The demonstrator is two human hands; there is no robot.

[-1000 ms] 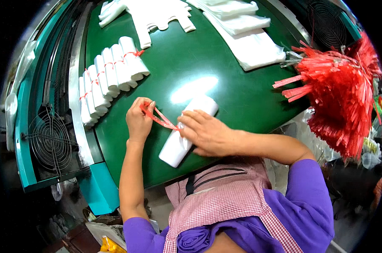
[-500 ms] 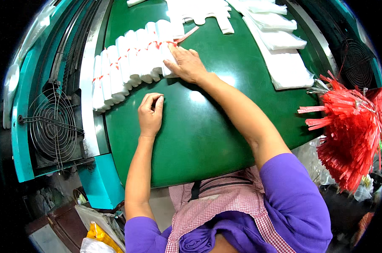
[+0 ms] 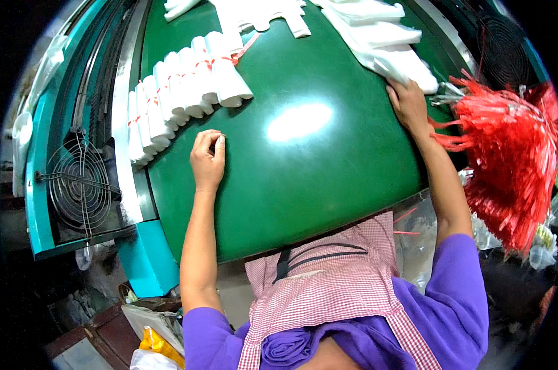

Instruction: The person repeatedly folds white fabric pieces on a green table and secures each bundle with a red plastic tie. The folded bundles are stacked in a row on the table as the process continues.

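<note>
My right hand (image 3: 410,106) is at the near edge of a stack of white plastic bags (image 3: 371,37) on the right, its fingers closed on the lowest bag's corner (image 3: 395,69). The fingertips are partly hidden there. My left hand (image 3: 207,159) is held curled over the green belt (image 3: 279,185), thumb against the fingers, with nothing visible in it. Beyond it, a slanting row of rolled white plastic bags (image 3: 183,83) lies side by side, tied with thin red strips. A loose end of red strip (image 3: 249,44) sticks out from the rightmost roll.
A thick bunch of red plastic strips (image 3: 507,160) hangs at the belt's right edge. More white bags (image 3: 260,13) lie flat at the far end. Teal machine frames with wire fan guards (image 3: 80,185) flank the belt. A yellow bag (image 3: 159,345) is low on the left.
My right hand has left the rightmost tied roll and moved right to the stack of bags. My left hand stays curled over the belt. The whole view has shifted slightly.
</note>
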